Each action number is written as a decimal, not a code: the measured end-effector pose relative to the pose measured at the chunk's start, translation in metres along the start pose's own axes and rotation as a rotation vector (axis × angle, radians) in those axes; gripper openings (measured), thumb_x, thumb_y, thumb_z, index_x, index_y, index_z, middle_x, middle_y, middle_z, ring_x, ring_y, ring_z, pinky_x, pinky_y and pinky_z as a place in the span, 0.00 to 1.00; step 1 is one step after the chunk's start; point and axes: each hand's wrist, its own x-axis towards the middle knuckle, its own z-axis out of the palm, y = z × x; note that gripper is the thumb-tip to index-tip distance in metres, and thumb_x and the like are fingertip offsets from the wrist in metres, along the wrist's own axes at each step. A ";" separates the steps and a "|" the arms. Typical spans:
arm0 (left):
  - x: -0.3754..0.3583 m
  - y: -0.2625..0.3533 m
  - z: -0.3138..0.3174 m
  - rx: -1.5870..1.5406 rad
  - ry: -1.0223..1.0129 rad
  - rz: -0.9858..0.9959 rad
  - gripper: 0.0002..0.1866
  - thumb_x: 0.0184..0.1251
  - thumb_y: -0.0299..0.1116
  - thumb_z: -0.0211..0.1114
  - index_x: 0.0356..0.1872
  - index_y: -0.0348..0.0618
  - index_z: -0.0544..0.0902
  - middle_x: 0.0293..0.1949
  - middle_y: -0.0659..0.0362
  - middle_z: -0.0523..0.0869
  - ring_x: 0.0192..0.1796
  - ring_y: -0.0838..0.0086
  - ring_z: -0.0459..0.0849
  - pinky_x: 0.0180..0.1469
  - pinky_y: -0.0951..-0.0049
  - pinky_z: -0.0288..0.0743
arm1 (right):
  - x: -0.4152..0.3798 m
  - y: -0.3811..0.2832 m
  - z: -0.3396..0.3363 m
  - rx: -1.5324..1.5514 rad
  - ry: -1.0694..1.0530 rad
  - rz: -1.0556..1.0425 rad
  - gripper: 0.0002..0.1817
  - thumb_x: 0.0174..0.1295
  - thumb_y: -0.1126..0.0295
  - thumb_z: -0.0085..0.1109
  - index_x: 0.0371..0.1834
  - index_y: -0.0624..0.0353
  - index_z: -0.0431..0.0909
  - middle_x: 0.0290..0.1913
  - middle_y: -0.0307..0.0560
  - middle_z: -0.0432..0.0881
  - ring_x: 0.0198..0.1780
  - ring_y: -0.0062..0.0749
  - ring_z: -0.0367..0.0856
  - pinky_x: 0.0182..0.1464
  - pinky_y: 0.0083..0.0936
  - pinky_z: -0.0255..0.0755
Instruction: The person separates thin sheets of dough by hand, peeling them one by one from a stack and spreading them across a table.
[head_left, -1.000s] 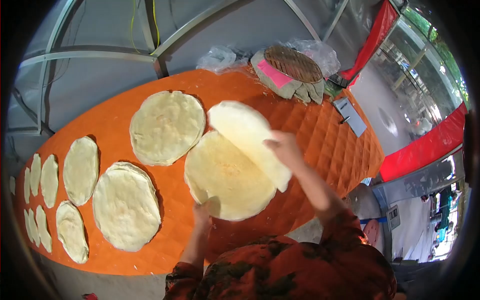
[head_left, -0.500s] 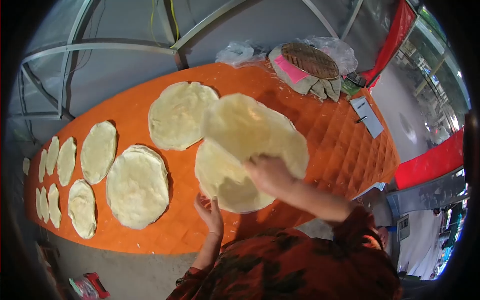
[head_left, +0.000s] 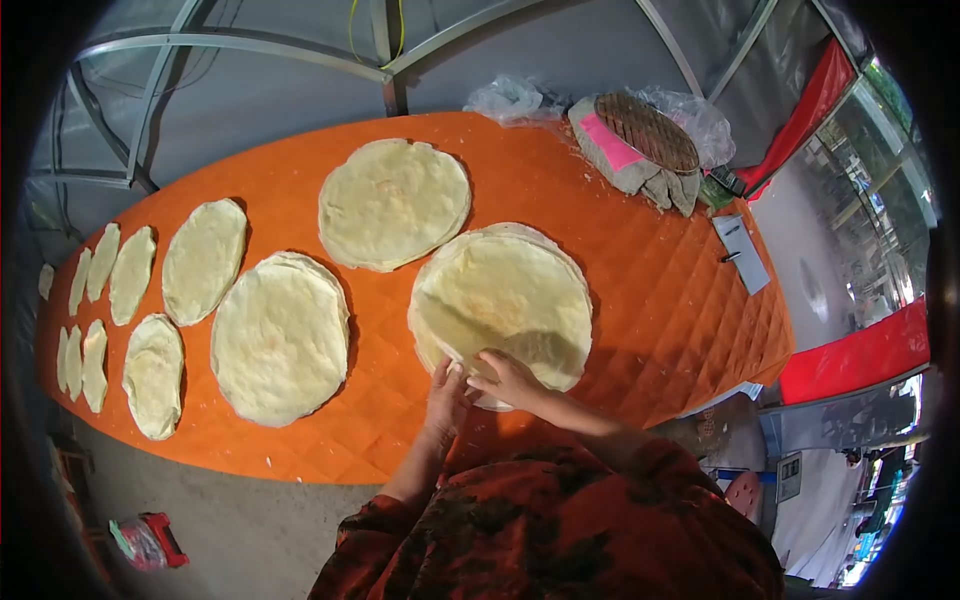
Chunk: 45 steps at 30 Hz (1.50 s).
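Observation:
A stack of thin, round, pale flatbreads lies on the orange cloth in front of me. Its near left edge is raised in a fold. My left hand is closed at this edge, pinching the flatbread between thumb and fingers. Close by on the right, my right hand rests over the near edge with thumb and fingers apart, fingertips touching or just above the bread. Another round flatbread pile lies behind to the left, and a further pile is at my left.
More flatbread piles run in two rows down the left of the orange-covered table. At the back right are a grey cloth bundle with a brown oval woven piece, plastic bags and a notepad with a pen.
The flatbread that my right hand held raised over the stack now lies on it. My right hand has come down and towards me, beside my left hand, which now pinches the edge.

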 end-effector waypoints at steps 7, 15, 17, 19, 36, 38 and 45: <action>0.003 0.007 0.005 0.140 0.023 -0.005 0.22 0.70 0.30 0.58 0.64 0.52 0.66 0.54 0.57 0.78 0.52 0.67 0.80 0.49 0.60 0.78 | 0.005 0.018 0.017 0.022 0.043 0.008 0.27 0.59 0.53 0.64 0.51 0.65 0.75 0.48 0.62 0.80 0.51 0.56 0.78 0.53 0.42 0.72; 0.004 0.007 0.006 0.266 0.145 0.006 0.20 0.63 0.23 0.53 0.58 0.43 0.72 0.51 0.54 0.81 0.49 0.64 0.83 0.43 0.61 0.82 | 0.016 0.005 0.005 -0.186 -0.048 0.368 0.15 0.54 0.64 0.63 0.41 0.62 0.81 0.39 0.59 0.84 0.40 0.51 0.84 0.45 0.40 0.76; 0.013 -0.001 -0.002 0.337 0.184 0.051 0.19 0.63 0.23 0.53 0.56 0.40 0.73 0.49 0.52 0.82 0.46 0.64 0.84 0.40 0.62 0.82 | 0.043 0.006 -0.026 -0.248 -0.044 0.471 0.14 0.50 0.65 0.65 0.37 0.63 0.82 0.34 0.57 0.85 0.37 0.46 0.85 0.41 0.39 0.77; 0.031 -0.022 -0.034 0.426 0.219 0.134 0.18 0.63 0.23 0.53 0.55 0.38 0.74 0.46 0.51 0.83 0.43 0.64 0.85 0.37 0.64 0.83 | 0.091 0.045 -0.101 -0.247 0.053 0.467 0.13 0.45 0.67 0.68 0.32 0.64 0.83 0.32 0.54 0.86 0.34 0.39 0.85 0.37 0.36 0.78; -0.006 0.001 0.021 0.276 0.174 -0.023 0.18 0.65 0.24 0.51 0.57 0.40 0.73 0.49 0.53 0.84 0.47 0.62 0.86 0.46 0.61 0.84 | -0.001 -0.013 -0.013 -0.627 0.033 -0.081 0.03 0.51 0.73 0.55 0.28 0.57 0.77 0.31 0.52 0.80 0.33 0.50 0.82 0.34 0.42 0.76; -0.008 0.002 0.019 0.273 0.166 -0.028 0.19 0.65 0.24 0.51 0.57 0.41 0.72 0.49 0.52 0.83 0.48 0.62 0.85 0.46 0.61 0.84 | -0.007 -0.021 -0.001 -0.609 0.053 -0.070 0.04 0.51 0.72 0.56 0.30 0.57 0.78 0.33 0.50 0.81 0.34 0.47 0.82 0.35 0.40 0.77; -0.008 0.000 0.028 0.255 0.129 0.017 0.17 0.67 0.24 0.50 0.56 0.39 0.72 0.48 0.51 0.82 0.45 0.62 0.85 0.42 0.62 0.84 | -0.002 -0.025 0.000 -0.628 0.017 -0.052 0.09 0.58 0.65 0.57 0.32 0.59 0.80 0.34 0.51 0.82 0.39 0.46 0.83 0.39 0.38 0.78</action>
